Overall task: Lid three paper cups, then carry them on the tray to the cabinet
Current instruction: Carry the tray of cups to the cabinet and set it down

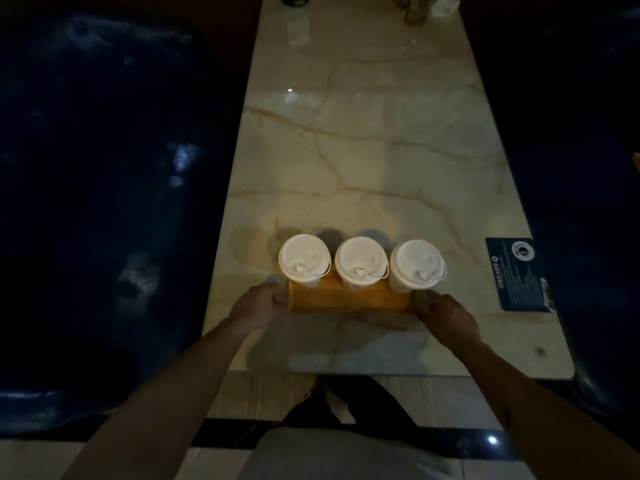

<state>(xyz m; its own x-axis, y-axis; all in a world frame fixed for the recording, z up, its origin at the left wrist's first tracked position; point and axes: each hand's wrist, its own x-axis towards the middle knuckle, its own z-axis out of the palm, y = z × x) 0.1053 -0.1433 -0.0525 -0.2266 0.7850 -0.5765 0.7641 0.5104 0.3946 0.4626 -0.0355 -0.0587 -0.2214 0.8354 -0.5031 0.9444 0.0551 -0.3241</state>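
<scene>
Three white paper cups stand in a row on a small wooden tray (349,299), each with a white lid pressed on: the left cup (304,257), the middle cup (360,259) and the right cup (416,263). The tray rests on the marble table (363,150) near its front edge. My left hand (259,306) grips the tray's left end. My right hand (446,317) grips its right end. Both forearms reach in from below.
A dark blue sticker (519,275) lies on the table's right edge. Glass jars (415,12) and a clear holder (298,27) stand at the far end. Dark blue seats (86,202) flank the table on both sides. Tiled floor shows below.
</scene>
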